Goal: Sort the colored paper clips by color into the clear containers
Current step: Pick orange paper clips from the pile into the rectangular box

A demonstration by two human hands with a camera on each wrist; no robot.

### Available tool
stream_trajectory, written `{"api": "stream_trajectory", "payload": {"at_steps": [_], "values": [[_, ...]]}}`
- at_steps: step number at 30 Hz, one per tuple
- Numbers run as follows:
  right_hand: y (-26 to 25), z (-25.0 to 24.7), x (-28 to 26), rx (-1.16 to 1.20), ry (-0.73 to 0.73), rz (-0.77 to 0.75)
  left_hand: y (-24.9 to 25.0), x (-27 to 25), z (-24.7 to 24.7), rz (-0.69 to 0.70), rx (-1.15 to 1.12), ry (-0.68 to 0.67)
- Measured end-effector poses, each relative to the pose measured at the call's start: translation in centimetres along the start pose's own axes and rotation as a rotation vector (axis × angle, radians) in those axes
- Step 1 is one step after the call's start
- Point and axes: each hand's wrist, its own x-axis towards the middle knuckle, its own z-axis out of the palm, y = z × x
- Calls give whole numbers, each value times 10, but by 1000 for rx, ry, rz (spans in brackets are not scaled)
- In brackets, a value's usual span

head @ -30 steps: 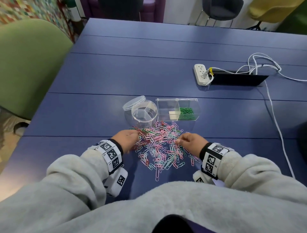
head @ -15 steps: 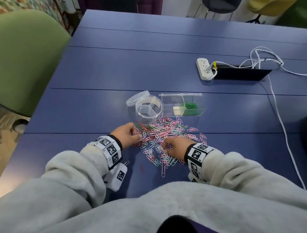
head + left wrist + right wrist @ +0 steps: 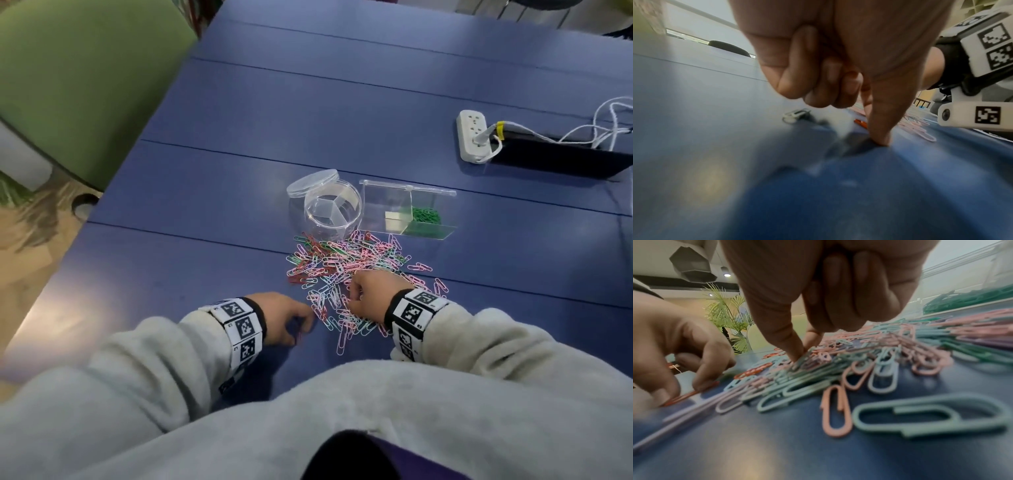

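The blue desk point(image 3: 239, 144) carries everything; a green chair point(image 3: 85, 85) stands off its left edge and a white power strip point(image 3: 472, 135) with cables lies far right, well apart from the work. Toward the middle sit the two clear containers side by side: a round divided tub point(image 3: 332, 214) with its lid point(image 3: 312, 183) leaning behind it, its sections looking bare, and a rectangular box point(image 3: 407, 209) with green clips point(image 3: 425, 216) already in its right compartment. Just in front of them spreads the mixed pile of paper clips point(image 3: 349, 270), pink, pale green, red and lilac tangled together.

The right hand point(image 3: 371, 296) rests on the pile's near side, its grip together, thumb and forefinger pinching down among the clips, though which clip it has I cannot tell; the left hand point(image 3: 284, 317) sits at the pile's near-left edge, fingers curled, fingertips pressing a red clip point(image 3: 688, 395) flat on the desk.

Sorting looks barely begun. The risks, as I judge them: clips hooked into each other could lift as a chain and drop a wrong colour into a compartment; the red clip may skid under pressure rather than lift; a sleeve could drag loose clips off the near edge.
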Motion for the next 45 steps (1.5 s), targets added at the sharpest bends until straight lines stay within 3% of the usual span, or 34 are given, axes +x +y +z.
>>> {"api": "stream_trajectory", "payload": {"at_steps": [6,11,15,22,25,29,32,39,45], "values": [[18,-2,-12,-5,-62,26,-1,7,4,-51,117,21],[23,-8,-16,35,36,-6,1,9,5,-50,109,35],[12,-9,-9,59,35,-68,7,13,0,-77,-129,163],[24,-5,-14,-1,-17,-39,12,20,-16,-145,-689,205],[31,-5,-19,-19,-44,-26,9,22,-17,-166,-751,236],[24,-5,-14,2,28,-62,8,26,-19,-178,-777,248],[13,-7,-9,11,33,-106,10,29,-22,-148,-685,239],[7,-11,0,-118,-17,-151,18,26,-21,61,-82,76],[11,-10,-5,-160,-52,-163,23,38,-17,75,166,66]]}}
